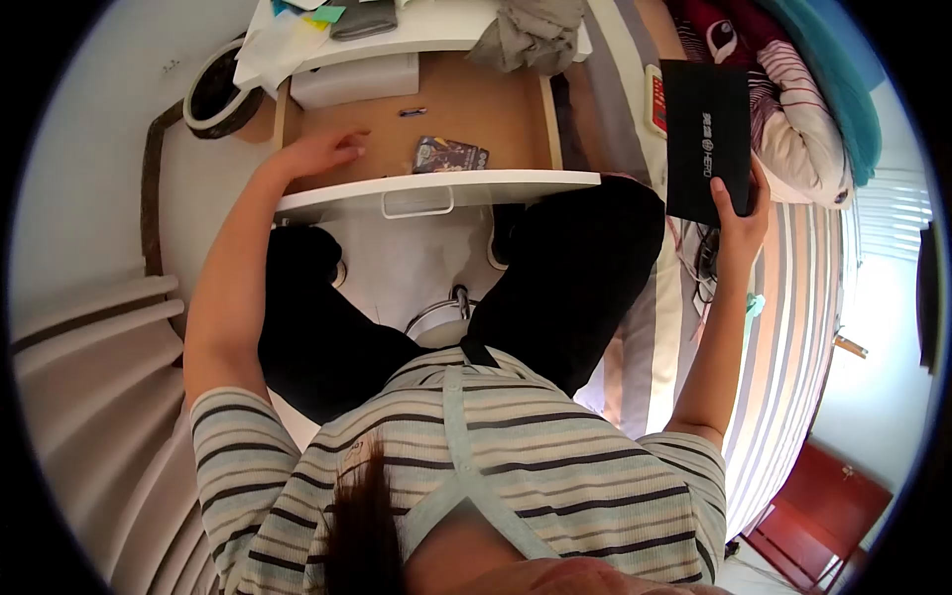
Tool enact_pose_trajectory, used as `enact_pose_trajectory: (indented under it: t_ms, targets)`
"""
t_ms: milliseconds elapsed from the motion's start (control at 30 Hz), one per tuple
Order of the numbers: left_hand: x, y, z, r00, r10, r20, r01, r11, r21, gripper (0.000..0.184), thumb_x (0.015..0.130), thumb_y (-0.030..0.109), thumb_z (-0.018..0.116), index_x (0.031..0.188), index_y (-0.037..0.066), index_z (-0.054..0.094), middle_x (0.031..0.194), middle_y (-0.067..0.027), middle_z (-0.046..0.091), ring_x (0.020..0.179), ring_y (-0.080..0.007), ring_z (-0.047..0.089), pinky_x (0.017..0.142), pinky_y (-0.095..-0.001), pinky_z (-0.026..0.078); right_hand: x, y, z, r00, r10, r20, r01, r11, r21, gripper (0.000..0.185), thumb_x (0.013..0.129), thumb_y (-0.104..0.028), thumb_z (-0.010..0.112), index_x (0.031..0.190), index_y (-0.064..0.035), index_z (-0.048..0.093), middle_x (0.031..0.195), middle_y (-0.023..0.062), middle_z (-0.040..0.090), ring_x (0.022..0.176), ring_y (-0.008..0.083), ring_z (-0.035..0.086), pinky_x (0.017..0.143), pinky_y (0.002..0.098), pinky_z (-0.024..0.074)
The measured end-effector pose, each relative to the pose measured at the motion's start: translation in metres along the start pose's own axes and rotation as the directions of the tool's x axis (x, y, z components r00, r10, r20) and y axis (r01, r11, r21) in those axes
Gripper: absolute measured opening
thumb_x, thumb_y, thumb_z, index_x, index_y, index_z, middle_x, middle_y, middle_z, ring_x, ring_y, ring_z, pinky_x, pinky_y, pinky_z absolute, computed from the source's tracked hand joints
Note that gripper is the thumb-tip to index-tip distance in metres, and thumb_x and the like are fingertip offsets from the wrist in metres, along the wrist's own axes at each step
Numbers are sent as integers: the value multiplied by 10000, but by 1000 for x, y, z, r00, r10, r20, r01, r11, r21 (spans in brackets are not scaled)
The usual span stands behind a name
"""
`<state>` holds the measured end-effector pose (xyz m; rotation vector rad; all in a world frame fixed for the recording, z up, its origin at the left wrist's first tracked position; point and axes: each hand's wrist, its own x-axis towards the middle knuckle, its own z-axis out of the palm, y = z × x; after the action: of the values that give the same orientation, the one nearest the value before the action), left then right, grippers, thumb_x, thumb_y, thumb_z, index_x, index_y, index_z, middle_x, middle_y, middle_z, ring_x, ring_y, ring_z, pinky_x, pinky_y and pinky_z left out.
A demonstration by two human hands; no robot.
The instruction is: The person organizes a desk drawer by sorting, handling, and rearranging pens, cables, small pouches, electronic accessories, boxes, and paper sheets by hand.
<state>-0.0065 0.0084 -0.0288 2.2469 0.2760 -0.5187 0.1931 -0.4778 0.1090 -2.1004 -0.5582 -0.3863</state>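
Observation:
In my right hand (742, 210) is a flat black box (706, 139) with pale lettering, gripped at its lower right corner over the striped bed. My left hand (325, 152) reaches over the front of the open drawer (506, 109), fingers apart and holding nothing. Inside the drawer lie a dark printed packet (449, 156), a small dark object (413, 112) too small to name, and a white box (357, 81) at the back left. The drawer's white front panel (516, 180) has a metal handle (418, 205).
Grey cloth (531, 35) hangs over the white desktop (436, 32). A round bin (220, 99) stands at the left. Beside my right arm, the striped bed (793, 297) carries cables (706, 260), a red-and-white object (654, 99) and bunched clothing (793, 109). A curtain (109, 397) hangs lower left.

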Motion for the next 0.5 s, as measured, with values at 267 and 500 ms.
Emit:
enact_pose_trajectory:
  t_ms: [267, 500]
  targets:
    - [0, 5, 2, 1000, 14, -27, -15, 1000, -24, 466, 924, 274, 554, 1340, 94, 446, 1205, -124, 596, 1128, -231, 548, 966, -324, 418, 32, -49, 93, 486, 327, 810, -679, 725, 115, 686, 786, -291, 740, 1290, 73, 451, 1125, 140, 577, 996, 163, 570, 843, 245, 455]
    - [-7, 6, 1, 995, 91, -50, -87, 994, 70, 478, 920, 302, 547, 1337, 91, 446, 1182, -122, 602, 1107, -251, 559, 945, -331, 430, 38, -35, 206, 520, 290, 803, -494, 869, 6, 822, 723, -409, 767, 1306, 57, 423, 1107, 160, 569, 979, 192, 562, 823, 281, 432]
